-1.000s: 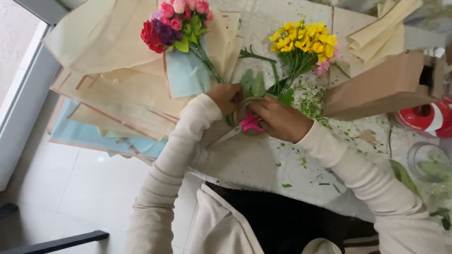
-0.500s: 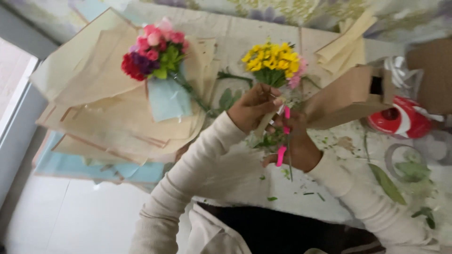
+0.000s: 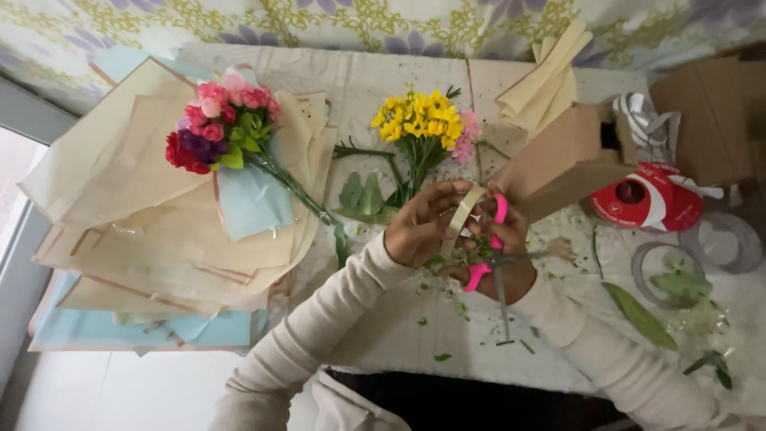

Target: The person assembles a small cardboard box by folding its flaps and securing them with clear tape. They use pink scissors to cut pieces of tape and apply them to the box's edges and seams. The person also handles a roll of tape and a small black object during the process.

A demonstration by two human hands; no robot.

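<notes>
Two bunches so far: pink/red bouquet (image 3: 219, 128) already lies on wrapping sheets (image 3: 136, 231), yellow bunch (image 3: 420, 124) unwrapped mid-table, w/ left hand (image 3: 419, 223) pinching tape roll (image 3: 463, 217) & right hand (image 3: 499, 251) fingers closed through pink-handled scissors (image 3: 493, 263) just below it.

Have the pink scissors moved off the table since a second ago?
Yes. The pink scissors lay low by the yellow flowers' stems; now the right hand holds them raised, blades pointing toward the person, beside the tape roll.
</notes>
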